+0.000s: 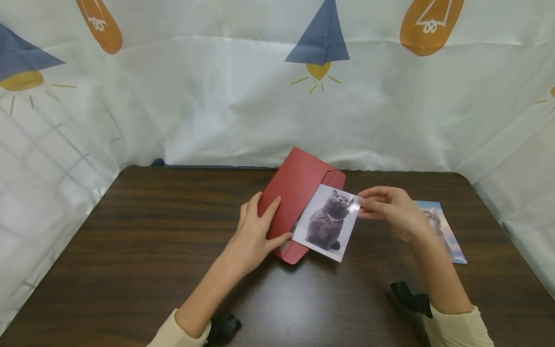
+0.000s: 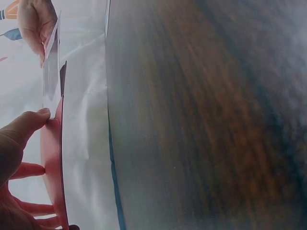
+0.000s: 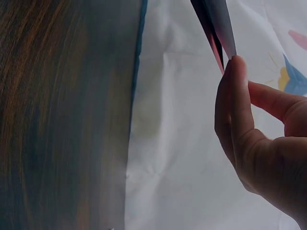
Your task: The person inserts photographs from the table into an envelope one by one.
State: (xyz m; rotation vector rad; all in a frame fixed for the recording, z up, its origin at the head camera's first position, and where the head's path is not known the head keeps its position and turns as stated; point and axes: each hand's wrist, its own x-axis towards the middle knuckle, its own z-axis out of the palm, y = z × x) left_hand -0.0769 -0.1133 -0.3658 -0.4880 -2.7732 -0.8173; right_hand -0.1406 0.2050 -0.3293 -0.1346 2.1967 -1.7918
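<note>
A red envelope (image 1: 296,185) is held tilted above the table by my left hand (image 1: 253,231), its fingers on the envelope and its thumb at the open edge. At the envelope's mouth is a picture card of a grey cat (image 1: 328,221), mostly outside the envelope; whether its left edge is still inside I cannot tell. The thumb and fingers of my right hand (image 1: 392,209) pinch the card's right corner. In the left wrist view the card (image 2: 51,79) rises from the envelope (image 2: 53,163) near my left thumb.
Another picture card with a kitten on a pastel sky (image 1: 455,246) lies on the dark wooden table (image 1: 151,250), partly hidden by my right forearm. Behind the table hangs a white patterned sheet (image 1: 225,106). Black wrist devices (image 1: 409,299) sit by both sleeves.
</note>
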